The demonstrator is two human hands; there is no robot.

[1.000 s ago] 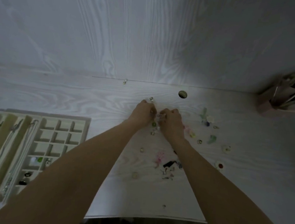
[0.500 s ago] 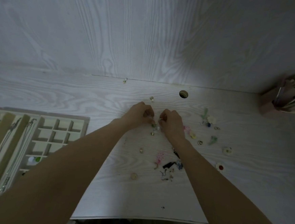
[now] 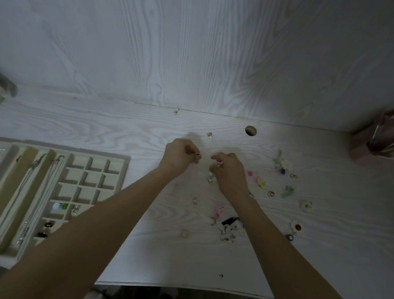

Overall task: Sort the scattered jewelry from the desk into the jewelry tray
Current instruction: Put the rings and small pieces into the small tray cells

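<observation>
Both hands, the left hand and right hand, each pinched a small ring over the worktop, loose jewelry scattered nearby, the jewelry tray off left.

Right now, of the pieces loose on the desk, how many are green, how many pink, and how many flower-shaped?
Green pieces: 2
Pink pieces: 2
Flower-shaped pieces: 4
Total: 8
</observation>
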